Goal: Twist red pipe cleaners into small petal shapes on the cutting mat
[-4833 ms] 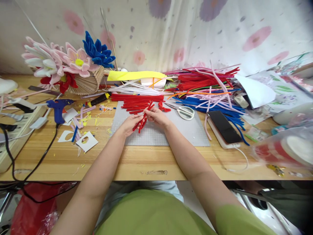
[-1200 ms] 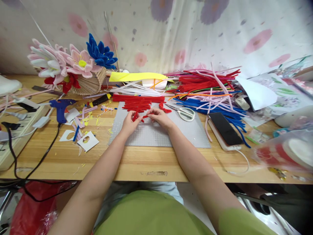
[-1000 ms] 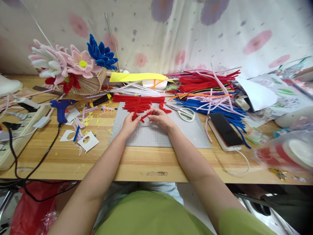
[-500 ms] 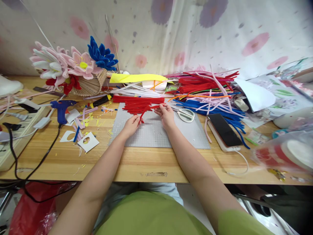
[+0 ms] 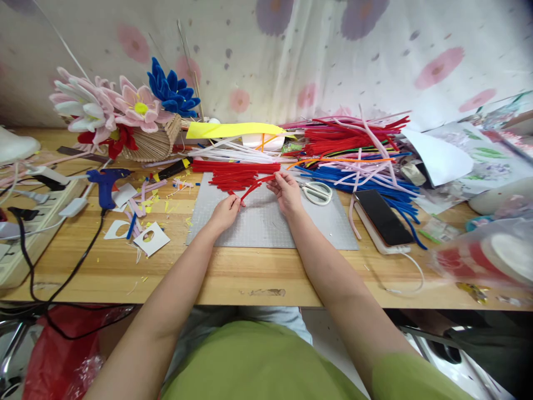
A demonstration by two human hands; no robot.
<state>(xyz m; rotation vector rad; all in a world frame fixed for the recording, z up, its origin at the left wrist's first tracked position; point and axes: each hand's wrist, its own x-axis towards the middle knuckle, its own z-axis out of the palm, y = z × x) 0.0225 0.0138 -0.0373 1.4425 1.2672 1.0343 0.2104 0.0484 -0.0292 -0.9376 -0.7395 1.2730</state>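
Both hands work over a grey cutting mat (image 5: 266, 225) at the centre of the frame, and between them runs one short red pipe cleaner (image 5: 252, 187). The left hand (image 5: 225, 212) has its grip pressed together on the lower left end of that stem, thumb and forefinger pinching it just above the mat. The right hand (image 5: 287, 191) pinches the upper right end, fingers closed about the tip, so the stem slants up from left to right between the two grips. It is thin, fuzzy and bright red, and it looks slightly bent near its middle. Just beyond it, at the far edge of the mat, lies a heap of cut red stems (image 5: 233, 176) of the same kind. The mat rests on a wooden table (image 5: 233, 275) crowded with craft goods: white-handled scissors (image 5: 315, 191) just right of the right hand, a dark phone (image 5: 381, 216) further right, and a broad pile of long pipe cleaners (image 5: 353, 150) in red, blue, pink and orange in the upper right. To the left lie a blue glue gun (image 5: 104, 183) and paper scraps (image 5: 145, 236), and in the upper left stand finished flowers (image 5: 120, 108) in pink, white and blue. A pale flower-printed cloth (image 5: 316, 50) hangs behind the table.
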